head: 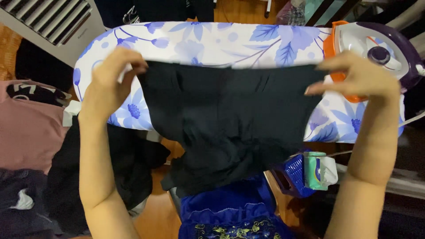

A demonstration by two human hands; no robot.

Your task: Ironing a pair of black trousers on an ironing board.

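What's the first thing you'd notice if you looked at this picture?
The black cloth garment stretched wide in the middle, pinched at its top corners by the left hand and the right hand. Behind it lies a white ironing board with blue flowers, and a purple and white iron with orange trim sits at its right end.

One head-worn cam only, aimed steeply down & fwd, close in. Ironing board (212, 42) is framed across upper frame, forearms entering from bottom edge. No 2nd view, so nothing shared.
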